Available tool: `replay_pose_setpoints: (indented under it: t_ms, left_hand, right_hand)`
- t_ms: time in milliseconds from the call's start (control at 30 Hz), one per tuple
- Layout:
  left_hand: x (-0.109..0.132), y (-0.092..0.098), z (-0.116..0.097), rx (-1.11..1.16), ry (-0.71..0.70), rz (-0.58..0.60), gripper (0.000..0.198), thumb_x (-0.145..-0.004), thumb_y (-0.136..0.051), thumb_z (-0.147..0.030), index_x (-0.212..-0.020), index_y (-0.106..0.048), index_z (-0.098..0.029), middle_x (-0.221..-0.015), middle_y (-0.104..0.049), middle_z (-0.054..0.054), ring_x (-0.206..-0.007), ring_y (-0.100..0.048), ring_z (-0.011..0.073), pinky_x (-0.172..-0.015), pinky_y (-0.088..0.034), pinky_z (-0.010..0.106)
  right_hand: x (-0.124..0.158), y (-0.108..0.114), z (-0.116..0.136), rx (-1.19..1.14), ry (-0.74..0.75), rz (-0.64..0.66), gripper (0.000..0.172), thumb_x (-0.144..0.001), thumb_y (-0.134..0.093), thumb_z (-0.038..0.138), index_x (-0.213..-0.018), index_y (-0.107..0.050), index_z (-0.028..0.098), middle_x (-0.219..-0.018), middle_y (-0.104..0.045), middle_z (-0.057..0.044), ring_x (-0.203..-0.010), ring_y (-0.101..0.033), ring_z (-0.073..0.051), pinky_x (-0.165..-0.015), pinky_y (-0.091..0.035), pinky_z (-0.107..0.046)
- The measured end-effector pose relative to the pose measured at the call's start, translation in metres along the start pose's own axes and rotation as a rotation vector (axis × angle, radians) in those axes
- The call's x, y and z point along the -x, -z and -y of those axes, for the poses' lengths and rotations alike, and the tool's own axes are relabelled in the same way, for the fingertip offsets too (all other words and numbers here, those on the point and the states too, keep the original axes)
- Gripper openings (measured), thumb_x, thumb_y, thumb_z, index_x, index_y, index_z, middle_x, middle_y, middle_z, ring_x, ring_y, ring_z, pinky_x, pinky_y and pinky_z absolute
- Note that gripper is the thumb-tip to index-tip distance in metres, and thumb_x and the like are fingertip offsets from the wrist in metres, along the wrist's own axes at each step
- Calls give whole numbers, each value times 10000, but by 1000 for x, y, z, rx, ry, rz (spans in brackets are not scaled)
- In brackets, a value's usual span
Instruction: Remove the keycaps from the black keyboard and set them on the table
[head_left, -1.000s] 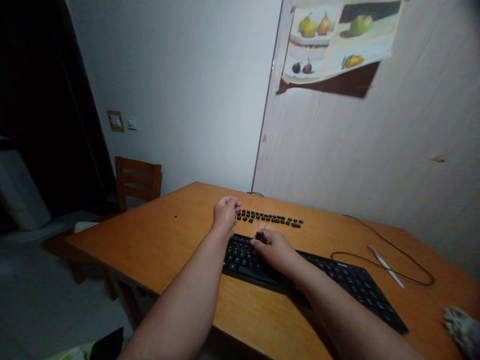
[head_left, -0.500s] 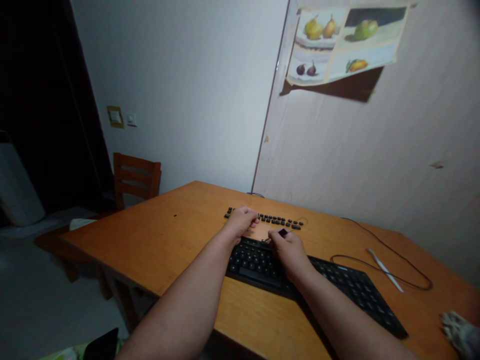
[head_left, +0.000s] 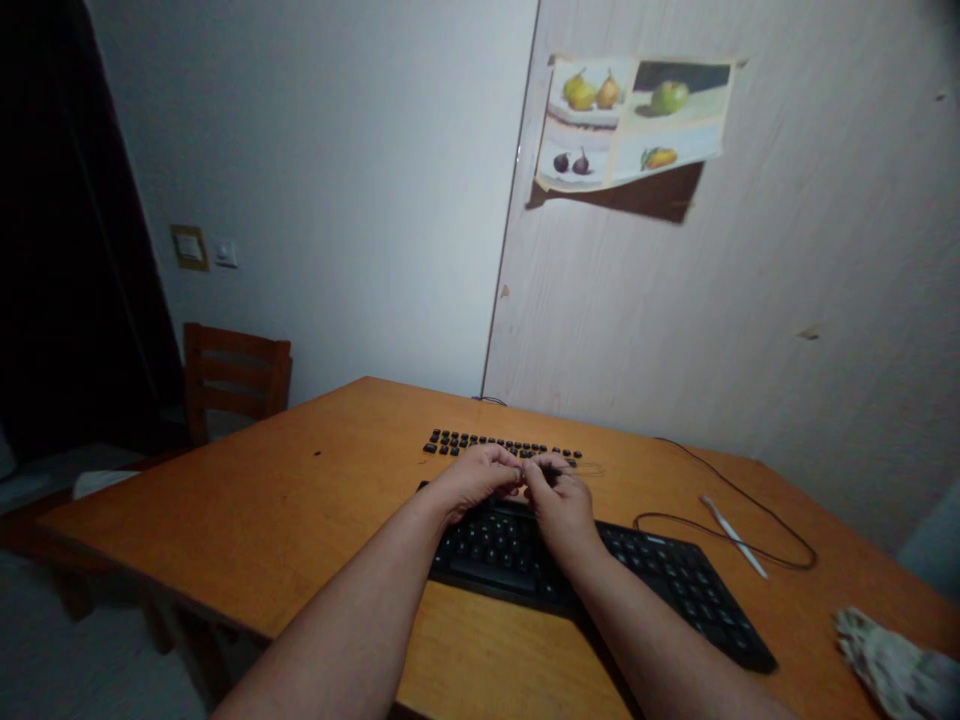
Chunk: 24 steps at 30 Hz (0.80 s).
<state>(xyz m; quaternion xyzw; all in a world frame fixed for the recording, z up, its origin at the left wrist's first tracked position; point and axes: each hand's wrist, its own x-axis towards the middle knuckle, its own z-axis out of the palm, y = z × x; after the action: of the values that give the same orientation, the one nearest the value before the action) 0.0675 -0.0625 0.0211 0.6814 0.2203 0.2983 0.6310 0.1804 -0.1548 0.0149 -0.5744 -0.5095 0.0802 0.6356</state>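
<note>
Your two bare hands come together above the far edge of a black keyboard (head_left: 686, 585) on a wooden table (head_left: 322, 530), fingertips touching or nearly so. Your right hand (head_left: 556, 495) has its fingers closed around a small dark tool (head_left: 553, 470), whose thin wire loops stick out to the right of the fingers. Your left hand (head_left: 480, 478) is curled, thumb and fingertips drawn together; whether they grip anything cannot be told. The keyboard lies below your fingers and spreads mostly to their right, partly hidden by your hands and right forearm. Just beyond your fingers, loose black keys (head_left: 454, 440) lie in rows. Well to the right of your fingers, a dark cord (head_left: 806, 562) crosses a white stick (head_left: 735, 538), with a crumpled cloth (head_left: 892, 660) farther right and nearer you.
</note>
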Motion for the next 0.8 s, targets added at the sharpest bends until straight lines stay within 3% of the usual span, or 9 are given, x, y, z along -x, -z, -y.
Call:
replay_pose_setpoints:
  t_ms: [133,233,433,533,667,800]
  left_hand:
    - [0,1,-1,22,16,-4,156,-684,-635,-194,-814,-571,-137,-673,-626,12,-585,-569,101,-584,-432,218]
    - [0,4,-3,28,52,-46,220,-667,-622,-139,-874,-548,-145,-701,-647,18,-603,-601,112,-594,-453,224]
    - [1,9,-7,39,38,-32,294,-672,-629,-122,-946,-524,-144,-669,-628,-3,-596,-615,114,-603,-474,229]
    - [1,9,-8,61,52,-13,336,-661,-608,-85,-976,-507,-144,-682,-635,-1,-600,-630,119,-627,-493,244]
    - [2,11,-9,79,95,-17,391,-660,-624,-80,-1026,-496,-138,-729,-670,37,-616,-648,132,-642,-510,259]
    - [-2,20,-10,88,60,-168,362,-686,-686,-150,-1012,-528,-132,-761,-683,62,-615,-634,106,-594,-493,205]
  right_hand:
    - [-2,2,0,-12,12,-35,326,-863,-537,459,-912,-691,176,-835,-696,-48,-746,-640,-187,-715,-494,-297]
    - [-7,9,-3,-19,39,-21,387,-909,-474,435,-1137,-645,173,-899,-702,-68,-751,-652,-185,-713,-511,-313]
    - [-18,21,-13,418,293,159,191,-839,-580,259,-963,-693,169,-936,-674,-92,-893,-621,-214,-821,-474,-329]
    - [-17,20,-8,554,317,302,209,-833,-599,249,-1016,-683,191,-992,-654,-86,-905,-610,-202,-801,-464,-300]
    - [-18,18,6,739,303,374,206,-866,-575,281,-1031,-687,230,-989,-641,-75,-854,-606,-192,-728,-437,-277]
    - [-32,15,6,847,278,399,207,-887,-534,306,-982,-706,242,-948,-652,-72,-801,-606,-188,-665,-406,-264]
